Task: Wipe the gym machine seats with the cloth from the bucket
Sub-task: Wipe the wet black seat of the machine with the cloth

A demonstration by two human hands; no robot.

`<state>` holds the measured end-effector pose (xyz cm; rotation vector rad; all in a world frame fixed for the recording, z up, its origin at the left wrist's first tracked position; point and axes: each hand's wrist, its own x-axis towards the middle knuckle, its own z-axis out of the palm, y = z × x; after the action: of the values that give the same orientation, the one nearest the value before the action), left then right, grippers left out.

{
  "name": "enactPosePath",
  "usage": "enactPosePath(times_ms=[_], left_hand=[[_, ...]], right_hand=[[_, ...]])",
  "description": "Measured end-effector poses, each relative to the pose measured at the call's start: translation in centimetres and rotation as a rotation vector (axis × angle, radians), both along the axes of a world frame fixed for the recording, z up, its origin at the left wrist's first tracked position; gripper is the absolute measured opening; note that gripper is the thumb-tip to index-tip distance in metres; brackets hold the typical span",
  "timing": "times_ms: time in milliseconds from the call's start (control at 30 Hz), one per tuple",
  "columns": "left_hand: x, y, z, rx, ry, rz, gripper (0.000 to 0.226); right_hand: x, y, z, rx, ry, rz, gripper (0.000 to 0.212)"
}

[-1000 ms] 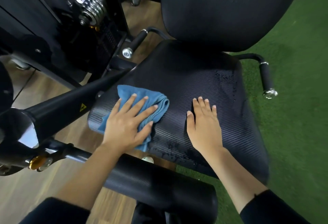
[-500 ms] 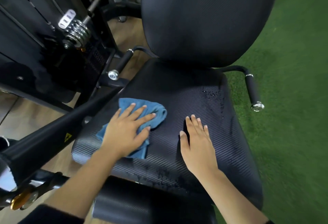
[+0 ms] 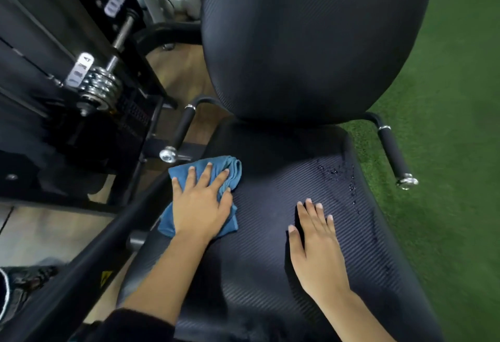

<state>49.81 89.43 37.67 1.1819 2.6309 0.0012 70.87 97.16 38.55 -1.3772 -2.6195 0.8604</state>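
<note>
Head view puts me mid-wipe: my left hand [image 3: 201, 206] presses the cloth [image 3: 216, 168] onto the seat [image 3: 270, 260], at its left rear corner, fingers spread and straight, gripping nothing. My right hand [image 3: 319, 249] lies flat on the seat, fingers straight, holding nothing, likely bracing. Next, I judge, the cloth must sweep right toward the droplets [image 3: 341, 176] near the right edge. The cloth is blue, folded, and bunched along its far edge.

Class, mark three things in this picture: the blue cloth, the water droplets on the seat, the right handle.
blue cloth [image 3: 234, 169]: head view, bunched far edge.
water droplets [image 3: 334, 171]: head view, middle of the densest cluster.
right handle [image 3: 392, 154]: head view, middle of the black grip.
</note>
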Motion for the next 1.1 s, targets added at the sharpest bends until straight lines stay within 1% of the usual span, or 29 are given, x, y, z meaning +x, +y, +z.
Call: enactPosePath(times_ms=[33, 100, 167, 233, 300, 367, 433, 467, 567, 633, 667, 700, 767, 833, 867, 900, 1000, 1033, 1100], left_hand=[[-0.1, 1.3, -0.2, -0.018, -0.001, 0.013, 0.065], [0.2, 2.7, -0.5, -0.032, 0.001, -0.041, 0.063], [0.2, 2.5, -0.9, 0.009, 0.019, -0.146, 0.059], [-0.7, 1.4, -1.1, 0.068, 0.024, -0.192, 0.054], [-2.2, 1.5, -1.3, 0.068, 0.009, -0.148, 0.053], [-3.2, 3.0, -1.6, 0.032, -0.012, -0.059, 0.057], [-3.0, 4.9, -1.8, 0.026, -0.025, -0.003, 0.060], [-2.6, 5.5, -1.9, 0.032, -0.026, -0.011, 0.059], [-1.6, 5.0, -2.1, 0.097, 0.019, -0.167, 0.052], [-2.2, 3.6, -2.0, 0.141, -0.004, -0.283, 0.049], [-2.8, 3.2, -2.0, 0.157, -0.022, -0.294, 0.049], [-3.6, 3.2, -2.1, 0.161, -0.039, -0.258, 0.049], [-5.0, 4.7, -2.3, 0.136, -0.080, -0.092, 0.052], [-5.1, 7.4, -2.7, 0.072, -0.110, 0.053, 0.048], [-4.7, 8.6, -2.9, 0.040, -0.100, 0.040, 0.047], [-4.3, 9.4, -3.2, 0.028, -0.082, -0.026, 0.047], [-4.1, 8.9, -3.6, 0.101, -0.077, -0.291, 0.055], [-4.7, 8.6, -3.8, 0.118, -0.086, -0.311, 0.056], [-6.6, 8.9, -4.3, 0.103, -0.088, -0.223, 0.053]], right_hand=[[-0.3, -0.2, 0.0, 0.002, -0.007, -0.019, 0.060], [-0.7, -0.6, -0.2, 0.005, -0.024, -0.064, 0.063], [-0.9, -0.8, -0.4, 0.015, -0.047, -0.091, 0.065], [-1.0, -0.8, -0.4, 0.027, -0.054, -0.096, 0.071], [-1.1, -0.8, -0.4, 0.015, -0.053, -0.105, 0.074], [-1.2, -0.7, -0.4, -0.003, -0.055, -0.105, 0.075], [-1.4, -0.6, -0.6, -0.002, -0.098, -0.108, 0.072], [-1.4, -0.6, -0.7, -0.001, -0.141, -0.101, 0.068], [-1.7, -0.5, -0.8, 0.066, -0.186, -0.086, 0.056], [-1.6, -0.4, -1.1, 0.085, -0.160, -0.069, 0.055], [-1.6, -0.1, -1.1, 0.095, -0.144, -0.063, 0.055], [-1.8, 0.3, -1.2, 0.112, -0.131, -0.056, 0.055], [-2.6, 1.2, -1.3, 0.133, -0.131, -0.019, 0.055], [-3.6, 2.2, -1.5, 0.151, -0.126, 0.014, 0.056], [-4.1, 2.8, -1.6, 0.155, -0.118, 0.032, 0.057], [-4.6, 3.2, -1.8, 0.154, -0.110, 0.049, 0.060], [-5.6, 4.3, -2.3, 0.134, -0.096, 0.088, 0.064], [-5.7, 4.5, -2.5, 0.138, -0.100, 0.089, 0.063], [-5.6, 4.7, -2.7, 0.142, -0.108, 0.085, 0.061]])
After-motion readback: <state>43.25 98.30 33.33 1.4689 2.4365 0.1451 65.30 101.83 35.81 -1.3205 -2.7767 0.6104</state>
